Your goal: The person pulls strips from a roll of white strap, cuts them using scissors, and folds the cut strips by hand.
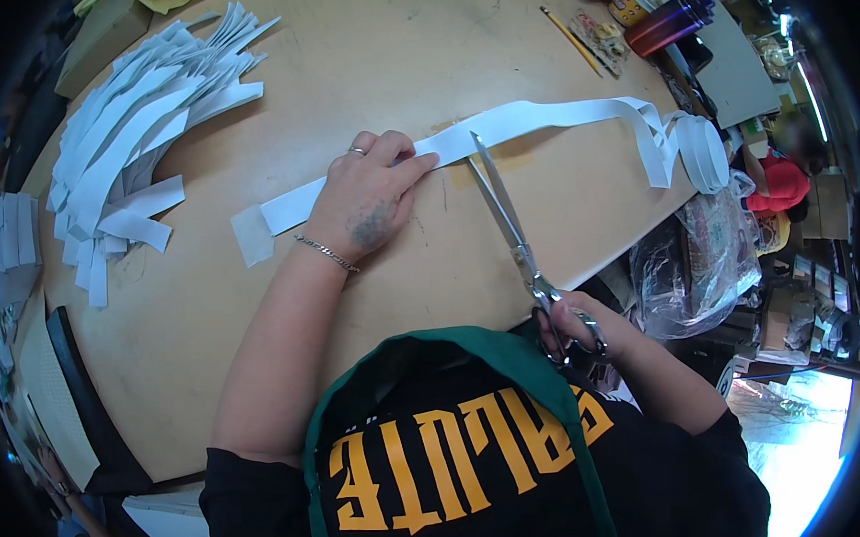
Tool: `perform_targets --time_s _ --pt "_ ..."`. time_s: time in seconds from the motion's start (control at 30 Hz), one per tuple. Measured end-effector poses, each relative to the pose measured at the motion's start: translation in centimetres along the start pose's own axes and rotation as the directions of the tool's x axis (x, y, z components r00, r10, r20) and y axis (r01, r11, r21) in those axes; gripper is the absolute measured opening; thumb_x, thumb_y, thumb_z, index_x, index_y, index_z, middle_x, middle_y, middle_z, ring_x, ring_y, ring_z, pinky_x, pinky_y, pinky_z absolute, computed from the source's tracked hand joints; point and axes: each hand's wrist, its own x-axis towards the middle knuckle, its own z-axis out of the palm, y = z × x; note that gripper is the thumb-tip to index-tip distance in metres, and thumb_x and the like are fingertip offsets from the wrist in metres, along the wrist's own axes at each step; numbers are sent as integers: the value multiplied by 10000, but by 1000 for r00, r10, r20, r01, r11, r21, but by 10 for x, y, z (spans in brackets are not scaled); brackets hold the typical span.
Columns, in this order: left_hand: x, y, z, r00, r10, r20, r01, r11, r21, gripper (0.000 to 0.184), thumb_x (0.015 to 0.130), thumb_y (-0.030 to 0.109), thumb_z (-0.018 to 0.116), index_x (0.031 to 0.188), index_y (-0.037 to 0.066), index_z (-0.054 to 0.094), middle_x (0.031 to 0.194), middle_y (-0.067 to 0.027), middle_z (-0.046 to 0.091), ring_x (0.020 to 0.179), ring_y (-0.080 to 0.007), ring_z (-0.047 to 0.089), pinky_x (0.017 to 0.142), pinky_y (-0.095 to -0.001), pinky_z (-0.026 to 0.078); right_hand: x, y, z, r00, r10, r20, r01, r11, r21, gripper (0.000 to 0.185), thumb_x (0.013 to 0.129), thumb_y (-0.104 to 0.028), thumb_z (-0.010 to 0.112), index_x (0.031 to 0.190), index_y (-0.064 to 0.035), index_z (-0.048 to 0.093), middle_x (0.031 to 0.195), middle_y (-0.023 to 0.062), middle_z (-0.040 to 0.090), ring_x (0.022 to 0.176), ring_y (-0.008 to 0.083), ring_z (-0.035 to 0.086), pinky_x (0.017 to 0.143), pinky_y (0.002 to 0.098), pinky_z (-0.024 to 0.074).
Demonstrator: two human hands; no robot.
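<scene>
A long white band (548, 115), probably elastic or webbing, stretches across the table and ends at its left in a straight-cut edge beside a piece of tape (253, 236). My left hand (374, 189) presses the band down, fingers curled and thumb lying along it. In my right hand (572, 325) are large metal scissors (517, 250), fingers through the handles. Their blades are parted at the band, just right of my left thumb; one tip lies over the band. To the right, the band runs into a loose roll (701, 153) at the table edge.
A heap of cut white strips (136, 128) lies at upper left, near a cardboard box (103, 41). A yellow pencil (571, 42) and a purple bottle (669, 23) are at upper right. Clear plastic bags (689, 267) hang beyond the right edge; a person in red (781, 181) is behind.
</scene>
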Motion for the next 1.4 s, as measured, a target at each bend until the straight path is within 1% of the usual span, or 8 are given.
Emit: perform_targets --time_s 0.07,0.23,0.33,0.47,0.7,0.83,1.17,1.4 --pt "0 -1 0 1000 0 -11 0 1000 -11 272 773 59 591 1015 158 669 993 -31 547 899 -233 541 709 -358 465 -9 -1 -5 1000 2 14 -2 1000 -4 513 891 -575 461 782 -77 516 633 18 527 577 106 506 540 237 408" --pt "0 -2 1 999 12 -32 -13 1000 -7 276 764 55 597 1010 158 669 979 -33 551 876 -235 546 694 -357 467 -32 3 -9 999 33 43 -36 998 51 479 892 -556 472 842 -80 494 634 27 545 587 111 551 555 247 429" --pt "1 -3 2 1000 24 -17 -24 1000 -7 284 756 47 598 1007 159 668 973 -35 556 866 -238 549 686 -356 469 -33 9 -15 992 8 -124 -3 999 42 470 887 -550 489 835 -83 490 642 24 547 606 118 573 560 241 436" --pt "2 -1 -1 1000 12 -2 -12 1000 -12 292 749 37 593 1004 160 667 969 -37 559 863 -239 550 683 -354 471 -25 4 -28 978 82 -192 -83 997 -1 467 878 -539 518 794 -80 490 639 18 531 598 123 572 550 239 438" --pt "2 -1 0 1000 18 -10 -18 1000 -1 296 752 36 589 1011 160 665 967 -38 557 865 -239 548 695 -353 472 4 -17 -27 998 43 -39 -47 993 -111 578 840 -582 565 923 -10 552 670 20 509 608 113 526 551 251 438" --pt "2 0 -1 1000 -1 -7 1 1000 -3 304 752 38 590 1020 160 664 970 -40 555 871 -247 544 709 -358 472 5 -20 -12 999 33 21 -33 999 0 555 832 -557 600 924 -13 541 683 14 509 617 109 518 562 246 440" --pt "1 1 -2 1000 -9 16 10 1000 -18 328 746 26 585 1039 153 659 992 -47 556 906 -256 533 747 -375 465 15 -17 2 994 29 -103 -24 998 50 553 844 -589 556 822 -38 521 616 13 499 534 108 512 519 241 432" --pt "4 7 -5 992 -45 121 36 996 76 468 746 53 562 1191 192 602 1033 -68 524 934 -253 501 762 -371 457 15 -28 9 991 50 -126 -47 998 30 562 831 -563 598 869 -3 564 679 28 538 635 118 534 585 262 440"
